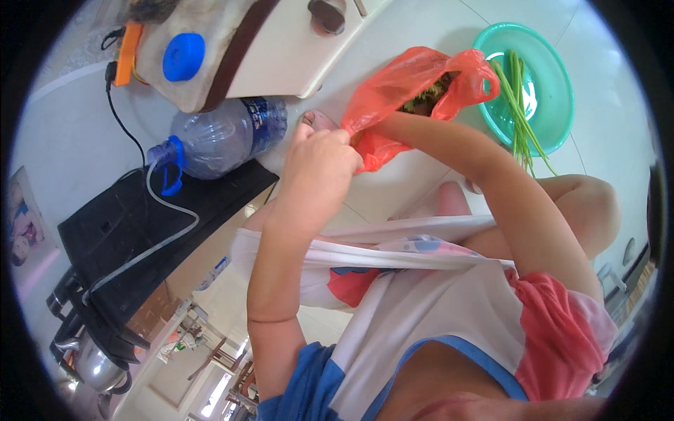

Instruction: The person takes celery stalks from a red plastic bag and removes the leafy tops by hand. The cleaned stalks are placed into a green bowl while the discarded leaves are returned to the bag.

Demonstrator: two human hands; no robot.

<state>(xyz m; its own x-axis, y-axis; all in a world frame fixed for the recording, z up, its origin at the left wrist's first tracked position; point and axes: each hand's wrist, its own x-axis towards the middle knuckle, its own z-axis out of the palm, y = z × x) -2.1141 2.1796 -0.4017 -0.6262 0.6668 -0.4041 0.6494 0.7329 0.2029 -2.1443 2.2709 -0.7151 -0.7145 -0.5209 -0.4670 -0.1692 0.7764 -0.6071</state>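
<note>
A red plastic bag (pixel 400 79) stands on the tiled floor, with something leafy green and brown showing through its opening. My left hand (pixel 324 163) grips the bag's gathered edge on its near left side. My right hand (pixel 387 126) reaches into the bag; its fingers are hidden by the plastic. Right of the bag, a green plastic basin (pixel 558 89) rests on the floor. Long thin green stalks (pixel 516 110) lie across its near left rim, their ends hanging over the side.
A large clear water bottle (pixel 216 137) with a blue handle lies at the left, beside a black stand (pixel 174 216) with a grey tube. Behind them is a cream cabinet (pixel 279 52) with a blue cap (pixel 183 57). An orange power strip (pixel 128 52) and a metal kettle (pixel 97 366) are farther left.
</note>
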